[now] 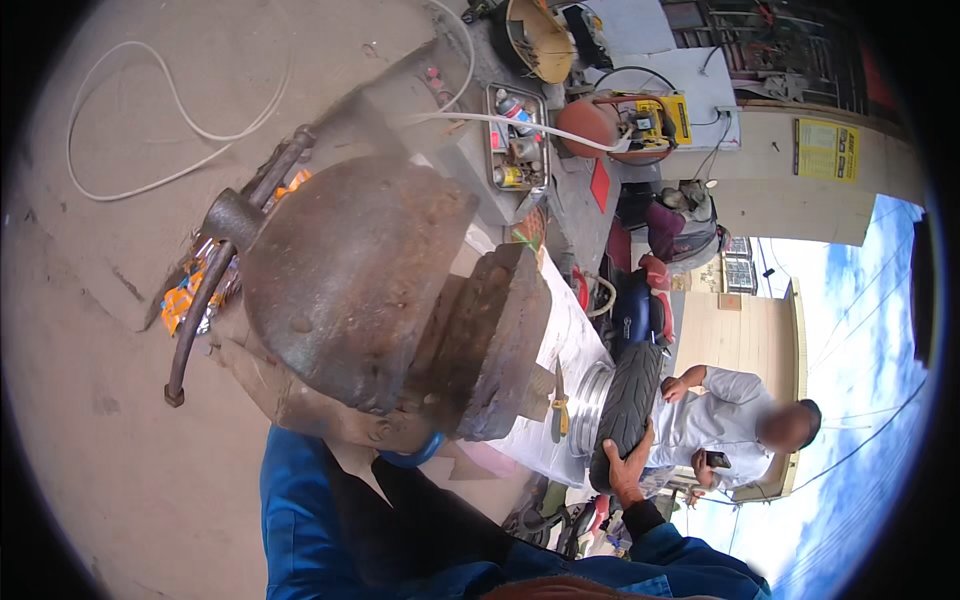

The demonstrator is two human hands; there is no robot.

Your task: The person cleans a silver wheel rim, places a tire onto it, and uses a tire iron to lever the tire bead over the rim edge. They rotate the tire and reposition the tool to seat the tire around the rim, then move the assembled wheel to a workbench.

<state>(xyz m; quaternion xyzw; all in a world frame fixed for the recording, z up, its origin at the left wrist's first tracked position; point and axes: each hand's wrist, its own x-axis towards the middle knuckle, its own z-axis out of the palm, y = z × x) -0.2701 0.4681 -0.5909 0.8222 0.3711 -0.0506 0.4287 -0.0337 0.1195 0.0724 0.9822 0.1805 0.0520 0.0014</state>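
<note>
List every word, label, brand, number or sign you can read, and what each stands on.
No text can be quoted reliably.
Yellow wall sign: printed, too small to read.
Yellow can: label too small.
Blue-marked can: label too small and blurred.
Dark blue bodywork: pale marks, unreadable.
Black tire under the right hand: no legible lettering.
</note>
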